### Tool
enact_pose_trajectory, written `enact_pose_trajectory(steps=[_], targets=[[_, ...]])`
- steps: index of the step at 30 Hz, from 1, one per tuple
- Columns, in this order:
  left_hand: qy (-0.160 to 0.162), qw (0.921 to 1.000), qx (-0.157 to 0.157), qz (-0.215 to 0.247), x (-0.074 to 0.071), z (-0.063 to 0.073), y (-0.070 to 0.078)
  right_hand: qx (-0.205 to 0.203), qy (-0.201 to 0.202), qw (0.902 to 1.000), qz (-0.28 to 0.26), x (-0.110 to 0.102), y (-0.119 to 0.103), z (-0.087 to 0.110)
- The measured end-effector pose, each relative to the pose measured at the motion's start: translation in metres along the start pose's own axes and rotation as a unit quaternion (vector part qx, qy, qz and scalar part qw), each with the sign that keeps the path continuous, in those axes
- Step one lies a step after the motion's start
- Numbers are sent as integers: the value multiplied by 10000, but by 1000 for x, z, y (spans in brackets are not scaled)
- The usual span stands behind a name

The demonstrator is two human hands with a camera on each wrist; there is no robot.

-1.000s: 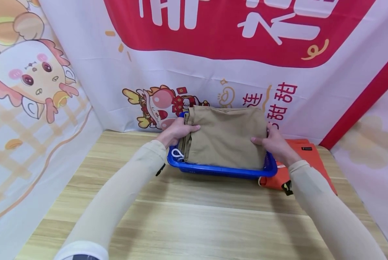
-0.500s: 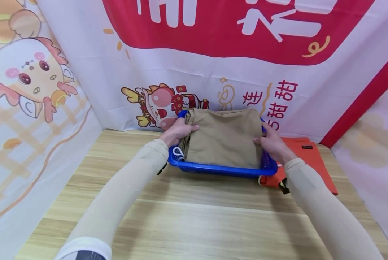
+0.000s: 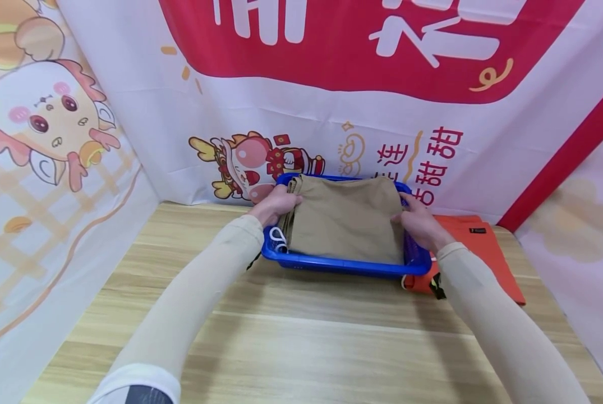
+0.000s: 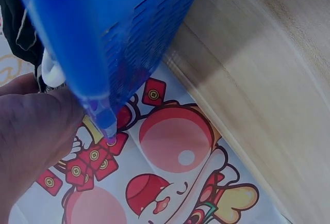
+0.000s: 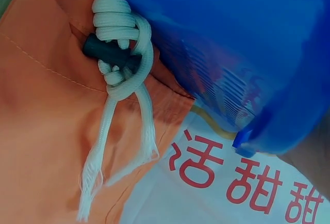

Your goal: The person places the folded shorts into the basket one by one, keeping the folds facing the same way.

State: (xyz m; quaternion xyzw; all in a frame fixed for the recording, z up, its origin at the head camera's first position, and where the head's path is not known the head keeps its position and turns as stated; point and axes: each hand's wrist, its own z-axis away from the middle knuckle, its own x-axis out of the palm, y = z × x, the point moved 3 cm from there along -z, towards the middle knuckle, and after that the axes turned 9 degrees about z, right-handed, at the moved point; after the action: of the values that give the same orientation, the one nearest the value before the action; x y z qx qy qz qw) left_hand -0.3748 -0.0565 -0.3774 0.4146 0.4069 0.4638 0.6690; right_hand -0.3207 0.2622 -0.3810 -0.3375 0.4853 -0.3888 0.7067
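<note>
A folded khaki garment lies inside a blue plastic basket at the back of the table. My left hand grips its left edge, thumb over the top layer. On the opposite side my right hand holds the right edge, thumb on the cloth and fingers down by the basket wall. A white cord loop shows in the basket's near left corner. In the left wrist view, dark cloth sits beyond the basket rim beside the hand. The fingertips under the khaki fabric are hidden.
Right of the basket lies a folded orange garment, partly behind my right forearm. Its knotted white cord with a black toggle shows in the right wrist view. A printed cloth backdrop rises behind the wooden table.
The khaki garment has sunk lower into the basket, and the basket's back rim now shows. Both hands have gone down with it, the right hand shifting slightly left.
</note>
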Motion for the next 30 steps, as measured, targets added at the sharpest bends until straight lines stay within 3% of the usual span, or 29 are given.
enact_pose_trajectory(steps=[6,10,13,17,19,22,26,30], targets=[[66,9994,214,-252,2,-1,-2,-63,47,9997,228,1,2,-3],[91,9950,534,-841,5,2,0,-425,284,9915,1196,5,2,-4],[87,9846,826,-1541,9,4,3,-853,548,9656,2394,8,-2,-3],[122,9618,1071,-2516,12,9,7,-1361,763,9234,3507,11,-6,1],[71,9469,1153,-3001,13,11,8,-1563,771,9078,3815,12,-7,3],[-93,9185,1324,-3725,14,14,11,-1858,717,8857,4194,12,-8,7],[-465,8614,1797,-4728,17,16,12,-2156,436,8576,4649,12,-7,8],[-978,8012,1949,-5572,19,16,6,-2237,88,8306,5099,15,-4,4]])
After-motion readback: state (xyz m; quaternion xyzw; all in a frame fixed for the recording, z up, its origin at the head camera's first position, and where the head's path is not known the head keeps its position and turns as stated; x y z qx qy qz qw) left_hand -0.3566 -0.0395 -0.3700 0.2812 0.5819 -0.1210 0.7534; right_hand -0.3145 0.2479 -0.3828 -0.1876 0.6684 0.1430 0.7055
